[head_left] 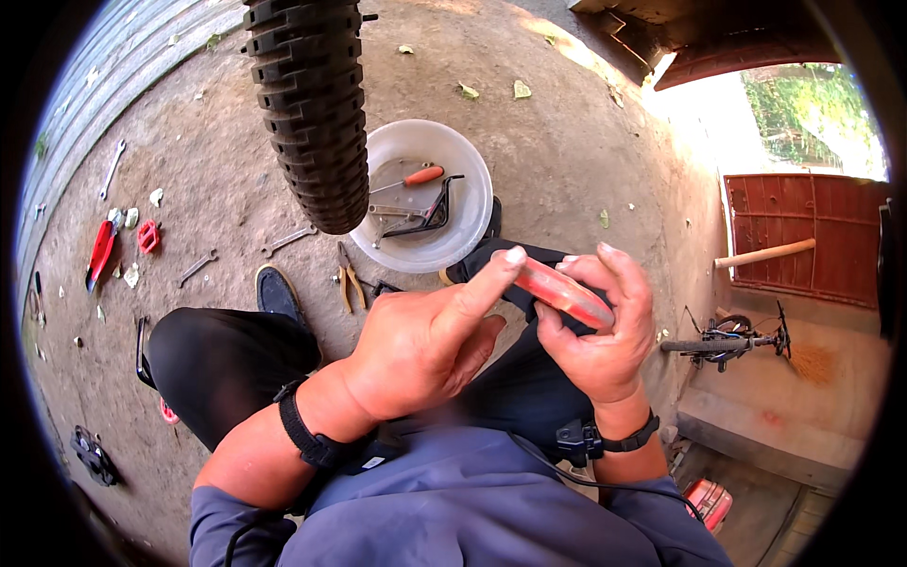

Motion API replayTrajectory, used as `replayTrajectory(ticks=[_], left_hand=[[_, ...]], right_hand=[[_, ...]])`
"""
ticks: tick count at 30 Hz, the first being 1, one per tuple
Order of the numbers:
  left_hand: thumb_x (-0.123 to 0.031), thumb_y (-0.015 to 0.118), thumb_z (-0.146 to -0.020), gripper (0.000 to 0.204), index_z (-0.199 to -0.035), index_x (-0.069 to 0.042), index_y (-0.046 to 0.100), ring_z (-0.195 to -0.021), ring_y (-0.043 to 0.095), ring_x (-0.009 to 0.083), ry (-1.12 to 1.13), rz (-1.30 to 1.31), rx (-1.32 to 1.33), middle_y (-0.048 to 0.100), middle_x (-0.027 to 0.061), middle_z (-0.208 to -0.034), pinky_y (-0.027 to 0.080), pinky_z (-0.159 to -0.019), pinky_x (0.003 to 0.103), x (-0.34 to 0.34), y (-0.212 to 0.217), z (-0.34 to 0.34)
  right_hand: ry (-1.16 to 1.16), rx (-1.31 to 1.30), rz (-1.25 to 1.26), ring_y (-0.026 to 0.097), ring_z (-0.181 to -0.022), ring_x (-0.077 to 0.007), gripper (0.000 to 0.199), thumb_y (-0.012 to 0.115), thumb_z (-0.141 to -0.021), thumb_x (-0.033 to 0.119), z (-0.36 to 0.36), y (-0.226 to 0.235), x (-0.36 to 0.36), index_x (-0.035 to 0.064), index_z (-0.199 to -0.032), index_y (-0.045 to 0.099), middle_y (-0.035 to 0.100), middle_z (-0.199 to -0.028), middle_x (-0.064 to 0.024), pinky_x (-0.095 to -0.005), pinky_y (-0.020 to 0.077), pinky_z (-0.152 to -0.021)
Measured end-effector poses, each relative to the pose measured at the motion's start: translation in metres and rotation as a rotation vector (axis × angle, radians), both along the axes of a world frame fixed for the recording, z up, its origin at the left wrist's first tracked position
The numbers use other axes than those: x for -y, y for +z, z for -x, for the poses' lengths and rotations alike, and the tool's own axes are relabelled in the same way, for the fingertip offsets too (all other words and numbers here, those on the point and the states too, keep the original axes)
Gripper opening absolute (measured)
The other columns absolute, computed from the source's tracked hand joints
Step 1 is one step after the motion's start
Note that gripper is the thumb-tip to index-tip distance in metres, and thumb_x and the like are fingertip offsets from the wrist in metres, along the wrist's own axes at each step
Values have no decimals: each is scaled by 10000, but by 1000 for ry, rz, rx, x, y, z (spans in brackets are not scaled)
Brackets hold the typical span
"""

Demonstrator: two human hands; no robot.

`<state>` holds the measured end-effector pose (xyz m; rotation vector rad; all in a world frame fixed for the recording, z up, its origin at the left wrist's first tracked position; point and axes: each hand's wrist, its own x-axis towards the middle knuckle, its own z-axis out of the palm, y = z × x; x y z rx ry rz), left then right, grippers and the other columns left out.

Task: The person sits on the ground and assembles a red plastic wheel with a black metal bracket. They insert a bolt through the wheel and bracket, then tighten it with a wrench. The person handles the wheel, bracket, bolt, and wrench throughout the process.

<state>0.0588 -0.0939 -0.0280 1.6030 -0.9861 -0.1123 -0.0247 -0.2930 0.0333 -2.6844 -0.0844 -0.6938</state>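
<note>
In front of my body my right hand (pixel 597 326) grips a flat, rounded red object with a worn, pale edge (pixel 565 295). It is seen nearly edge-on, so its kind is unclear. The thumb is below it and the fingers curl round its far side. My left hand (pixel 430 335) has its index finger stretched out, with the tip at the left end of the red object; the other fingers bend loosely beneath and hold nothing visible. A knobbly black bicycle tyre (pixel 310 104) hangs down beyond the hands.
A translucent plastic basin (pixel 477 189) holds an orange-handled screwdriver (pixel 423 176), a spanner and a black bracket. Pliers (pixel 350 279) lie beside it. Spanners (pixel 198 267) and a red pedal (pixel 148 236) lie on the ground at left. A bicycle (pixel 727 342) stands at right near a red metal gate (pixel 798 222).
</note>
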Motion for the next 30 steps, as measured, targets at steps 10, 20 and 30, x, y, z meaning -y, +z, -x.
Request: replayTrajectory(ticks=[10, 20, 30], left_hand=[[-57, 690, -871, 536, -1375, -74, 508, -508, 570, 296, 84, -192, -184, 540, 103, -585, 446, -502, 388, -3, -14, 1], [-103, 704, -902, 560, -1411, -44, 477, -494, 541, 209, 69, -122, -265, 527, 75, -591, 430, -507, 357, -4, -5, -3], [-291, 646, -994, 319, -1014, 28, 653, -730, 571, 74, -197, 101, -889, 646, 33, -771, 495, -651, 271, -4, -6, -6]], right_hand=[[7, -76, -49, 699, -908, -206, 804, 798, -695, -41, 6, -2, 2, -14, -1387, 391, 692, -1001, -129, -320, 568, -830], [10, -131, -91, 693, -934, -200, 787, 807, -701, -3, 4, 2, -3, -12, -1380, 408, 690, -1006, -132, -318, 562, -836], [-134, -490, -1125, 606, -1109, -175, 614, 777, -798, 101, -4, 18, -20, -68, -1308, 479, 625, -1198, -131, -337, 494, -965]])
